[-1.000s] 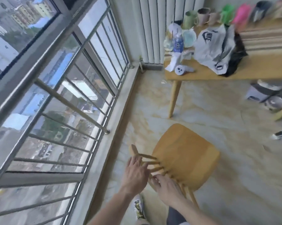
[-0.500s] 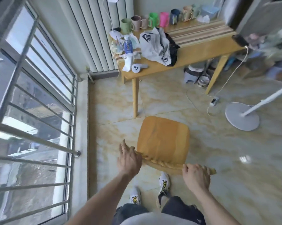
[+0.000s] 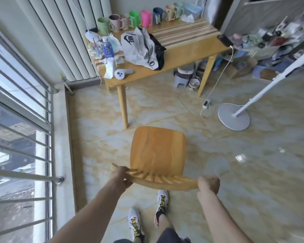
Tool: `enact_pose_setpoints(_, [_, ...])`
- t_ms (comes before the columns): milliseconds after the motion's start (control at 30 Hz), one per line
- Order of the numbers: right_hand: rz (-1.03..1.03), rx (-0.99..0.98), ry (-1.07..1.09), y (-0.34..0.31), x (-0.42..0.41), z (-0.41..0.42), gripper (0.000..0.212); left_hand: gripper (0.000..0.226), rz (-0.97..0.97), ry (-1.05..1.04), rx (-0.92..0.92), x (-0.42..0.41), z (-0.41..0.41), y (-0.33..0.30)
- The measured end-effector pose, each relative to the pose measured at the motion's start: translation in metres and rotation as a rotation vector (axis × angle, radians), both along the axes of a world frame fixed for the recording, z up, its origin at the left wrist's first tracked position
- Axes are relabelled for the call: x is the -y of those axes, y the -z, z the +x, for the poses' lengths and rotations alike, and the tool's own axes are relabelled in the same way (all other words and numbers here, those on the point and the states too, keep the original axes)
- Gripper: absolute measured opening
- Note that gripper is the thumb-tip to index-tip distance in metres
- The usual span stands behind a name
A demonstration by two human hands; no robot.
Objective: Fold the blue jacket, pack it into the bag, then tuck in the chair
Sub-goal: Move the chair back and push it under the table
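A wooden chair (image 3: 157,148) stands on the tiled floor in front of me, its seat facing the wooden table (image 3: 184,55). My left hand (image 3: 120,178) grips the left end of the chair's curved top rail. My right hand (image 3: 209,184) is closed around the rail's right end. On the table lies a white drawstring bag (image 3: 137,48) with a black logo, bulging, with dark fabric showing at its right side. The blue jacket itself is not visible.
A row of mugs (image 3: 139,19), a bottle (image 3: 107,50) and small items crowd the table's far left. A stool and pot (image 3: 184,76) sit under the table. A fan base (image 3: 233,116) with cables stands on the right. Window bars (image 3: 25,120) line the left.
The view has swung right and up from the window towards the table. The chair now faces the table squarely, and my hands have spread to the two ends of its top rail.
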State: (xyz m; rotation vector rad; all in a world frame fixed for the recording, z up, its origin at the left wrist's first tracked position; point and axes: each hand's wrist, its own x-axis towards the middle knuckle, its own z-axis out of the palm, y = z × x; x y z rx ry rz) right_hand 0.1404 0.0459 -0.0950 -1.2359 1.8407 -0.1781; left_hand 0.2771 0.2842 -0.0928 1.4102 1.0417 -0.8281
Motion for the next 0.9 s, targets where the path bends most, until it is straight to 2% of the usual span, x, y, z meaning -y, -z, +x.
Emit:
enact_pose_setpoints(67, [0.150, 0.098, 0.174, 0.005, 0.003, -0.001, 0.033, 0.002, -0.045, -0.028, -0.033, -0.001, 0.004, 0.000])
enact_pose_setpoints(100, [0.204, 0.145, 0.218, 0.007, 0.006, -0.001, 0.015, 0.003, -0.078, -0.040, -0.055, -0.002, 0.006, 0.000])
enact_pose_setpoints(133, [0.251, 0.177, 0.234, 0.007, 0.009, 0.000, 0.007, 0.003, -0.107, -0.053, -0.083, -0.002, 0.008, -0.002])
enact_pose_setpoints(200, [0.380, 0.257, 0.254, 0.009, 0.015, -0.001, 0.013, 0.002, -0.165, -0.038, -0.127, -0.001, 0.010, -0.005])
enact_pose_setpoints(267, [0.508, 0.319, 0.238, 0.009, 0.021, -0.002, 0.024, 0.013, -0.179, -0.008, -0.142, 0.002, 0.012, -0.007])
enact_pose_setpoints(400, [0.671, 0.345, 0.173, 0.007, 0.033, -0.004, 0.052, 0.056, -0.154, -0.041, -0.125, 0.003, 0.020, -0.003])
enact_pose_setpoints(467, [0.718, 0.369, 0.165, 0.005, 0.043, 0.000, 0.048, 0.072, -0.146, -0.063, -0.127, 0.008, 0.029, -0.003])
enact_pose_setpoints(533, [0.749, 0.398, 0.132, 0.002, 0.055, 0.012, 0.033, 0.057, -0.110, -0.017, -0.116, 0.017, 0.041, -0.008])
enact_pose_setpoints(633, [0.759, 0.436, 0.054, -0.010, 0.080, 0.047, 0.024, 0.029, -0.062, 0.040, -0.095, 0.038, 0.072, -0.021])
enact_pose_setpoints(733, [0.730, 0.398, 0.031, -0.028, 0.109, 0.094, 0.033, 0.014, -0.017, 0.020, -0.027, 0.067, 0.113, -0.040])
enact_pose_setpoints(900, [0.739, 0.385, -0.007, -0.056, 0.156, 0.172, 0.048, 0.014, 0.056, 0.034, 0.000, 0.115, 0.185, -0.064])
